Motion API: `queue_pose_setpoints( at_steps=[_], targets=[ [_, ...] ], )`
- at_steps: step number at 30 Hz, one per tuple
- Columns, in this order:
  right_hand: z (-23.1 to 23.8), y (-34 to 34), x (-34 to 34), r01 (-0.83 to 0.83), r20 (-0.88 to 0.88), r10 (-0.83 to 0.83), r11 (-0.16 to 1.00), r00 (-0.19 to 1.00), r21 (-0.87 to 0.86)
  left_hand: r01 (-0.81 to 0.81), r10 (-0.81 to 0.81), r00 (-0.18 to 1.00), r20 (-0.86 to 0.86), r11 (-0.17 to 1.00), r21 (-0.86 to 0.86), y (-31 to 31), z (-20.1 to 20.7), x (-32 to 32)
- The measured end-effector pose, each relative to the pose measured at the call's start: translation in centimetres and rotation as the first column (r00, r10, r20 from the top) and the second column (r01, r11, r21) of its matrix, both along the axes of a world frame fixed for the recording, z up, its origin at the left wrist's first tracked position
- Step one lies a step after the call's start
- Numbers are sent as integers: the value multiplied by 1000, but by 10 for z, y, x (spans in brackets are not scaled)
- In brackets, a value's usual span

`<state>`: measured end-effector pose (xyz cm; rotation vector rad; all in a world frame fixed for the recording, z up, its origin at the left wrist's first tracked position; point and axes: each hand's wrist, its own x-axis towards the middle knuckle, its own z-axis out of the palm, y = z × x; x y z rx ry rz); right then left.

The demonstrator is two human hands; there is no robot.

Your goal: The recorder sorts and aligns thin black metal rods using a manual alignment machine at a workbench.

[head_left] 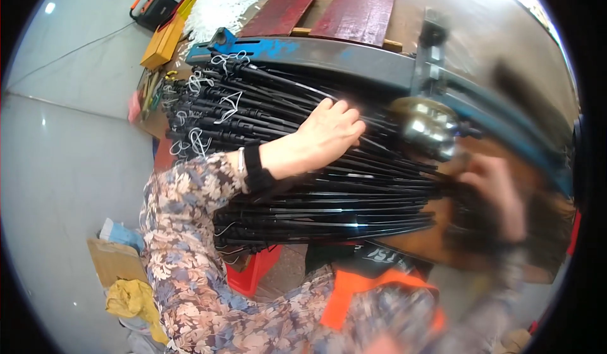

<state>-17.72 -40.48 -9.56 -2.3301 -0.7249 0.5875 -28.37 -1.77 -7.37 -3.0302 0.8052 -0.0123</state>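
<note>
Head view shows a broad pile of long, slender black rods with bright metal strips [360, 193] lying under the left hand [332, 129] and running toward the right hand [493, 180]. Both hands are apart; the left curls knuckles-up over the rods, though whether it pinches one is hidden, and the blurred right's grip cannot be told. Just above and left of the right hand sits a shiny, rounded, brass-coloured metal part [430, 126]. Each rod should be light, stiff lengthwise yet springy, smooth enough to slide, its thin strips easily bent. Mid-length, beneath the left hand, seems the best hold, clear of the thin white looped cords [231, 106] farther left, which could snag.
</note>
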Motion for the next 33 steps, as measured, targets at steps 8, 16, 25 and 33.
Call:
queue_pose_setpoints(
  at_steps=[8,16,25,33],
  targets=[
    [27,1,-21,47,225,-85,985,971,168,20,-25,999,-37,991,-132,13,4,7],
    [19,-12,-30,154,-45,-149,979,988,134,23,-90,981,-173,934,-357,-2,7,14],
    [1,16,-44,-177,446,95,974,890,145,84,-153,982,-112,881,-466,-46,5,24],
    [-6,53,-56,-72,444,-148,895,884,441,73,-123,988,-94,905,-418,-59,11,25]
  ],
)
